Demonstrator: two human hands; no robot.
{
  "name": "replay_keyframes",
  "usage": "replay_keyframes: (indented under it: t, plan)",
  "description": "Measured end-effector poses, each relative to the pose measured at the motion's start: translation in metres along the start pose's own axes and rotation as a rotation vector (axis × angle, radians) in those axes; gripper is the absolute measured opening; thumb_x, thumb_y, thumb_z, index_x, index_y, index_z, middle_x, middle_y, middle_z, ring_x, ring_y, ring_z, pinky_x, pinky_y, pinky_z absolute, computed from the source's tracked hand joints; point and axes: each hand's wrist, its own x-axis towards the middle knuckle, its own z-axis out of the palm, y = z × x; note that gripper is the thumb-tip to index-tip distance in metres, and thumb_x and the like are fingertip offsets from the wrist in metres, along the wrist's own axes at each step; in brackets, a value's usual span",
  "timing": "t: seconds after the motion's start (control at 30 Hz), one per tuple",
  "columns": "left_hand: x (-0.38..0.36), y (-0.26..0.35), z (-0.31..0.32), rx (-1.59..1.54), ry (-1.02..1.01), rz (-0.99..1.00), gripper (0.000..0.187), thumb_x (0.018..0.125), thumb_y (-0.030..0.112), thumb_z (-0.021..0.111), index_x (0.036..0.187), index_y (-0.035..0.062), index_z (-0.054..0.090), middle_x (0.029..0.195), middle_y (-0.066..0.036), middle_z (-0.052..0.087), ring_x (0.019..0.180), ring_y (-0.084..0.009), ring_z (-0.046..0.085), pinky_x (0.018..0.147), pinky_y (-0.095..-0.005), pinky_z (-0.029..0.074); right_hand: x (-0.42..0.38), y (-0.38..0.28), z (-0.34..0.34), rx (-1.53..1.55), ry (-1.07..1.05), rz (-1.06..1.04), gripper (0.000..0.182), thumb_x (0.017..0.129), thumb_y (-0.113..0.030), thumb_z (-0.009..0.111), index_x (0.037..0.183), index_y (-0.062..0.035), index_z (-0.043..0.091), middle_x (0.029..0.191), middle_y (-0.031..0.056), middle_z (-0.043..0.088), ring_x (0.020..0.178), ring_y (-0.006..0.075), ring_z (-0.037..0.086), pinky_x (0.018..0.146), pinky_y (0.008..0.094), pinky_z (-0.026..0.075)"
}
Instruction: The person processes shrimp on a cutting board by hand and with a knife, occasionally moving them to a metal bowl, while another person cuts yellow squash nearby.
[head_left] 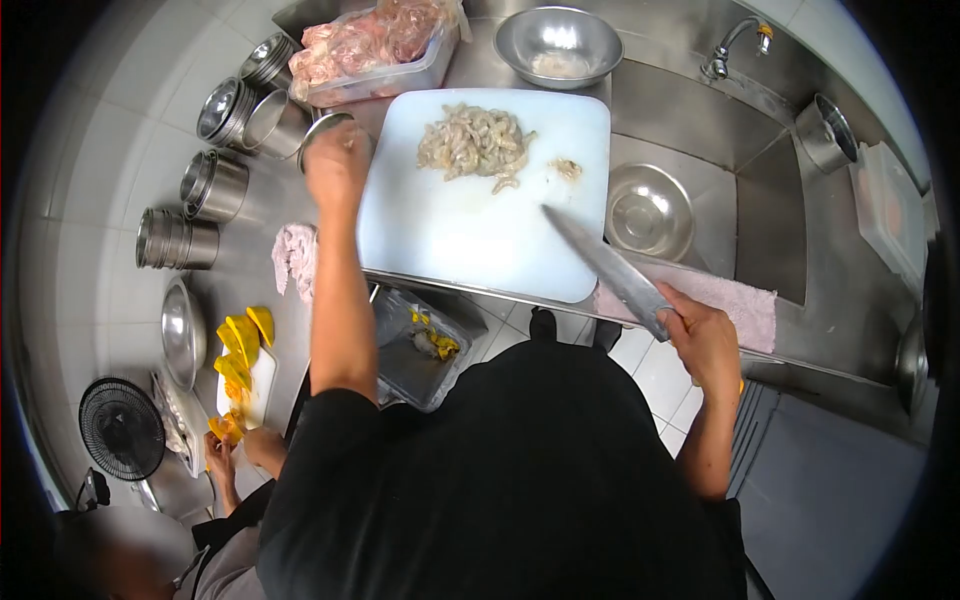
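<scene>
Knife (605, 265) is gripped in right hand (708, 340), left hand (335, 165) prob. closed on bowl (322, 128); blade could be swung into prawns (475, 142) w/ a careless turn.

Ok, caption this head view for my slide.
Right hand holds knife over cutting board with peeled shrimp; left hand reaches metal bowl.

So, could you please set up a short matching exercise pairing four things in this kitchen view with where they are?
Things:
1. knife
2. peeled shrimp
3. small metal bowl
4. pink towel

Places:
A. at the left hand
B. on the counter edge by the sink
C. in the right hand
D. piled on the white cutting board

Pairs: 1-C, 2-D, 3-A, 4-B
</scene>
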Motion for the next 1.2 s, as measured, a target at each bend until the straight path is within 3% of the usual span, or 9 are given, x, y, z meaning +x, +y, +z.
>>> replay_keyframes:
  t: [0.03, 0.07, 0.1, 0.17, 0.27, 0.5, 0.67, 0.77, 1.2]
  plan:
    - [-0.018, 0.029, 0.002, -0.189, -0.047, 0.042, 0.035, 0.094, 0.043, 0.065, 0.111, 0.0151, 0.079, 0.109, -0.018, 0.075, 0.102, -0.0361, 0.071, 0.090, -0.0465, 0.055, 0.002, 0.000, 0.007, -0.014, 0.047, -0.144, 0.037, 0.094, -0.025, 0.069, 0.130, -0.0233, 0.072, 0.098, 0.0150, 0.076, 0.084, 0.0357, 0.071, 0.076, 0.0431, 0.055]
    - [-0.036, 0.069, 0.000, -0.130, -0.264, -0.090, 0.034, 0.093, 0.044, 0.067, 0.106, 0.0151, 0.080, 0.109, -0.017, 0.075, 0.100, -0.0355, 0.071, 0.089, -0.0465, 0.055, 0.004, -0.002, 0.011, -0.030, 0.095, -0.289, 0.036, 0.094, -0.025, 0.069, 0.129, -0.0234, 0.073, 0.098, 0.0146, 0.076, 0.083, 0.0363, 0.071, 0.076, 0.0438, 0.055]
    - [-0.051, 0.099, -0.005, -0.161, -0.462, -0.031, 0.035, 0.093, 0.044, 0.067, 0.105, 0.0144, 0.080, 0.109, -0.016, 0.075, 0.100, -0.0354, 0.071, 0.089, -0.0463, 0.055, 0.008, -0.011, 0.012, -0.068, 0.067, -0.296, 0.032, 0.095, -0.023, 0.067, 0.126, -0.0225, 0.073, 0.098, 0.0130, 0.076, 0.083, 0.0358, 0.071, 0.074, 0.0462, 0.055]
    - [-0.077, 0.135, 0.009, -0.151, -0.554, 0.086, 0.029, 0.093, 0.038, 0.066, 0.104, 0.0138, 0.079, 0.105, -0.013, 0.075, 0.100, -0.0333, 0.070, 0.090, -0.0447, 0.056, 0.019, -0.021, 0.013, -0.134, 0.067, -0.278, 0.032, 0.095, -0.022, 0.067, 0.126, -0.0222, 0.073, 0.097, 0.0128, 0.076, 0.082, 0.0358, 0.071, 0.074, 0.0471, 0.054]
    - [-0.103, 0.139, 0.047, -0.137, -0.344, 0.227, 0.024, 0.090, 0.027, 0.070, 0.106, 0.0111, 0.076, 0.104, -0.012, 0.072, 0.103, -0.0352, 0.066, 0.087, -0.0457, 0.056, 0.040, -0.024, 0.003, -0.166, 0.091, -0.198, 0.031, 0.096, -0.022, 0.067, 0.126, -0.0204, 0.074, 0.104, 0.0139, 0.075, 0.087, 0.0370, 0.070, 0.075, 0.0470, 0.054]
    - [-0.101, 0.154, 0.036, -0.301, -0.384, 0.155, 0.010, 0.088, 0.017, 0.071, 0.093, 0.0087, 0.070, 0.101, -0.011, 0.071, 0.100, -0.0346, 0.066, 0.084, -0.0452, 0.055, 0.047, -0.025, -0.004, -0.130, 0.168, -0.098, 0.033, 0.096, -0.025, 0.067, 0.127, -0.0167, 0.074, 0.114, 0.0177, 0.074, 0.094, 0.0396, 0.070, 0.082, 0.0440, 0.055]
    - [-0.115, 0.147, 0.037, -0.345, -0.378, 0.392, 0.013, 0.089, 0.016, 0.072, 0.099, 0.0070, 0.072, 0.105, -0.012, 0.072, 0.100, -0.0354, 0.066, 0.087, -0.0439, 0.054, 0.042, -0.009, 0.011, 0.042, 0.057, -0.010, 0.038, 0.095, -0.029, 0.066, 0.133, -0.0222, 0.071, 0.101, 0.0178, 0.075, 0.092, 0.0385, 0.070, 0.083, 0.0442, 0.054]
    - [-0.106, 0.144, 0.024, -0.406, -0.518, 0.373, 0.017, 0.090, 0.016, 0.073, 0.103, 0.0068, 0.076, 0.108, -0.012, 0.073, 0.100, -0.0358, 0.066, 0.088, -0.0423, 0.054, 0.038, -0.014, 0.008, 0.108, -0.031, 0.060, 0.039, 0.095, -0.030, 0.066, 0.134, -0.0228, 0.070, 0.102, 0.0186, 0.075, 0.094, 0.0392, 0.070, 0.085, 0.0437, 0.054]
    - [-0.092, 0.163, 0.033, -0.369, -0.646, 0.085, 0.025, 0.092, 0.025, 0.071, 0.104, 0.0059, 0.078, 0.094, -0.016, 0.077, 0.086, -0.0303, 0.075, 0.081, -0.0390, 0.056, 0.053, -0.043, 0.004, 0.077, -0.159, 0.149, 0.039, 0.095, -0.031, 0.064, 0.132, -0.0214, 0.071, 0.098, 0.0178, 0.075, 0.096, 0.0388, 0.069, 0.089, 0.0452, 0.052]
